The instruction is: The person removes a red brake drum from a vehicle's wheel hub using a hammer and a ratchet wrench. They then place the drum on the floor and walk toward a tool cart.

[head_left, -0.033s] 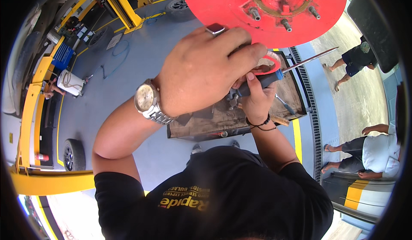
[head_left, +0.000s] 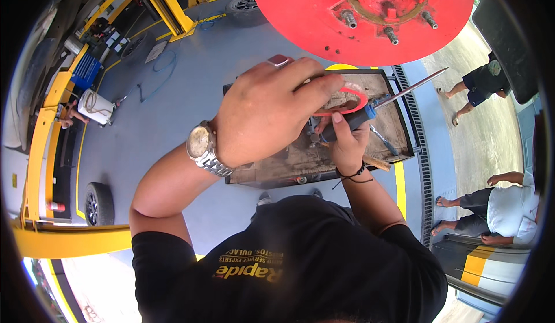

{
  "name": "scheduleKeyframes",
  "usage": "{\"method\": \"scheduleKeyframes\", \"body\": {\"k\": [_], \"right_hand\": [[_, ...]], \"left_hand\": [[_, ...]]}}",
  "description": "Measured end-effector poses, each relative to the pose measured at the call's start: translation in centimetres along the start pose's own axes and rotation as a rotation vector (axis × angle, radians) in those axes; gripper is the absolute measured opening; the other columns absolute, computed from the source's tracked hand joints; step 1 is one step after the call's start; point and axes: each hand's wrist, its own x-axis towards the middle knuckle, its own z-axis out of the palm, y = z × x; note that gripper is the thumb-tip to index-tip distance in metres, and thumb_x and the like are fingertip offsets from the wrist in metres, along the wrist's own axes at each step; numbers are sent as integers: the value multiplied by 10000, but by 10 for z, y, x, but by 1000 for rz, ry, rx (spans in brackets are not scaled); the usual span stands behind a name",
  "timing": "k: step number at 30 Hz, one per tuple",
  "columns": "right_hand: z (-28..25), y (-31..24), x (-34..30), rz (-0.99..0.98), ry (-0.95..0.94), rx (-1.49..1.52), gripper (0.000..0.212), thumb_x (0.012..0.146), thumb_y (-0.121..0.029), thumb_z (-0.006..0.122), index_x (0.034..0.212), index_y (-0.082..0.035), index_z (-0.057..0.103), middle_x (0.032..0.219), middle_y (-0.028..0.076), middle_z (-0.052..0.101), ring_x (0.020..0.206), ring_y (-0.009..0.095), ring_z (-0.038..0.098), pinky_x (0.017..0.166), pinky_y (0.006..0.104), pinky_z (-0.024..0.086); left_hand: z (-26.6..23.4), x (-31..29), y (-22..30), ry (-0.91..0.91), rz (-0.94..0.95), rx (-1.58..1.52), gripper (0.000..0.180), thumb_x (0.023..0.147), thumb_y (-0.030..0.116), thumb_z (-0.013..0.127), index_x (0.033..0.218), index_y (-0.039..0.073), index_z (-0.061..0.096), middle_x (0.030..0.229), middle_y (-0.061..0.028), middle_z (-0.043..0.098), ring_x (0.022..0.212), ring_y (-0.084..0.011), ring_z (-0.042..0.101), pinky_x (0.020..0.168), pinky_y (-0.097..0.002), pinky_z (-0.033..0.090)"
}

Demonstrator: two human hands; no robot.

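- Pinching with the left hand (head_left: 269, 106) a red-edged curved piece (head_left: 363, 100), fingers clamped on one side of it (partly hidden beneath the knuckles).
- Grasping with the right hand (head_left: 350, 147) a long-shafted hand tool (head_left: 404, 91), fingers wrapped around its dark grip; unable to tell whether also touching the piece with the thumb.
- Keeping the piece between both hands, above the counter (head_left: 384, 83) and apart from the red disc (head_left: 364, 43).
- Done, judging from the view: exposing the disc, with no wheel over it and its studs (head_left: 391, 36) bare.
- Apparently unfinished: handling the piece, not yet set down or joined to anything; impossible to tell whether being worked on or merely inspected.
- Lying on the counter, out of hand: a slim metal tool (head_left: 386, 142) and a wooden handle (head_left: 378, 162).
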Motion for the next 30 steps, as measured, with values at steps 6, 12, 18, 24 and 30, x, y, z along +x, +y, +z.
{"method": "scheduleKeyframes", "body": {"k": [6, 12, 18, 24, 30], "right_hand": [[-151, 47, -139, 503, 229, -547, 187, 939, -81, 665, 1077, -20, 555, 721, 6, 604, 568, 90, 585, 511, 249, 478], [-215, 17, -182, 711, 352, -816, 171, 917, -71, 658, 1061, -17, 584, 688, 18, 592, 522, 100, 570, 465, 257, 473], [-274, 30, -131, 257, -66, -1350, 205, 915, -128, 663, 1043, 28, 624, 690, 59, 622, 580, 144, 601, 522, 306, 478], [-268, 46, -38, 576, -115, -1572, 377, 825, -279, 618, 1134, -65, 649, 958, 253, 688, 895, 431, 663, 813, 505, 530], [-309, 85, 6, 465, -251, -1748, 352, 850, -277, 628, 1156, -106, 669, 1113, 211, 631, 984, 413, 650, 845, 491, 538]], "left_hand": [[153, -239, -54, -184, -822, 0, 254, 889, 127, 603, 1131, 94, 672, 1030, -156, 709, 857, -362, 688, 762, -444, 560], [191, -359, -74, -351, -1229, 170, 269, 909, 197, 601, 1147, 91, 666, 1025, -176, 710, 924, -386, 676, 845, -474, 540], [189, -347, -66, -207, -1145, 312, 296, 903, 284, 663, 1104, 67, 682, 904, -172, 725, 831, -374, 696, 764, -469, 557], [203, -257, -12, -210, -1285, 84, 410, 878, 471, 679, 912, 64, 719, 817, -158, 714, 781, -357, 690, 697, -453, 541], [194, -158, -11, 187, -848, -177, 281, 845, 222, 750, 1036, 22, 700, 1063, -185, 657, 977, -363, 642, 867, -415, 512]]}}
